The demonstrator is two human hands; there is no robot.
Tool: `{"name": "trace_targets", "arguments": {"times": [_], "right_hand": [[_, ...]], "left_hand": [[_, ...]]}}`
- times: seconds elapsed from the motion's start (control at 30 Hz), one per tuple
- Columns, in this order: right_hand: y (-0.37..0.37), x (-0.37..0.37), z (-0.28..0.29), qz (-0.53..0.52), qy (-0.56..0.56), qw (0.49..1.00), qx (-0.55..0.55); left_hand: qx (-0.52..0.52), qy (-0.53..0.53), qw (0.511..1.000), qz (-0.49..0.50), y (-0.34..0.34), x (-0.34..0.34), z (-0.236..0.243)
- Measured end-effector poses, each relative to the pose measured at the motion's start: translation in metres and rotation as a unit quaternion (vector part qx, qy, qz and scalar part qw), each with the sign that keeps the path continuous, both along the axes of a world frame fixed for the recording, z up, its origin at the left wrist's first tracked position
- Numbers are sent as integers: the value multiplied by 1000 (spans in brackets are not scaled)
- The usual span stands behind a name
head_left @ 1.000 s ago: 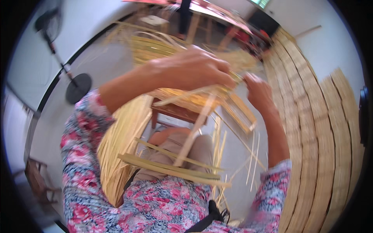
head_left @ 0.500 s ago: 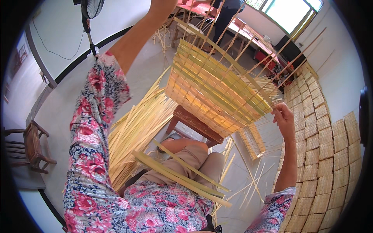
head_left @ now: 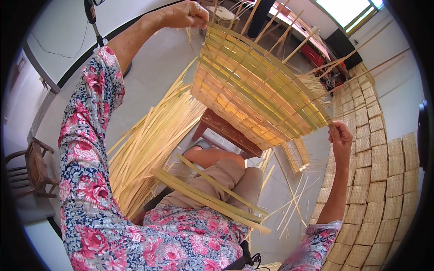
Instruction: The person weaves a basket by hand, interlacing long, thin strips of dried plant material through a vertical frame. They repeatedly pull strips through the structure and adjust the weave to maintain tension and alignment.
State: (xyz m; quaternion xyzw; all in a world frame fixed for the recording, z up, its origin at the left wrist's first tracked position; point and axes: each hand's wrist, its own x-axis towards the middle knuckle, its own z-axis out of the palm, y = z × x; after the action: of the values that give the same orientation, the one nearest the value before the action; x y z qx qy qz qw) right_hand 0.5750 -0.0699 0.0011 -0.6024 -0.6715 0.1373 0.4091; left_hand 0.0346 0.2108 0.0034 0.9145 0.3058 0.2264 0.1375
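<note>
Two hands hold a woven bamboo mat up in the air, above the lap and a low wooden stool. The left hand is closed on the mat's far upper corner, fingers curled together over the edge strips. The right hand is pinched on the lower right corner, thumb and fingers clamped on the strip ends. The middle of the mat appears fully woven, a tight over-and-under lattice of flat green and pale yellow strips; the border is judged unfinished, since long loose strip ends are left sticking out past the top and right edges. More weaving stock is at hand: a bundle of flat green strips lies across the lap, and a large fan of thin, straw-coloured splints is spread on the grey floor to the left. Finished square mats, dry and tan, are stacked in overlapping rows along the right side. A small wooden chair stands at the far left
</note>
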Motion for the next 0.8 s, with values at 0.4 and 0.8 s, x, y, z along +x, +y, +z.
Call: {"name": "trace_targets", "arguments": {"times": [0.4,0.8], "right_hand": [[3,-11,-39,35,491,870,-15],[23,-34,-55,142,609,780,28]], "left_hand": [[356,-261,891,106,-79,45,-23],[182,-213,960,18,-89,176,-22]]}}
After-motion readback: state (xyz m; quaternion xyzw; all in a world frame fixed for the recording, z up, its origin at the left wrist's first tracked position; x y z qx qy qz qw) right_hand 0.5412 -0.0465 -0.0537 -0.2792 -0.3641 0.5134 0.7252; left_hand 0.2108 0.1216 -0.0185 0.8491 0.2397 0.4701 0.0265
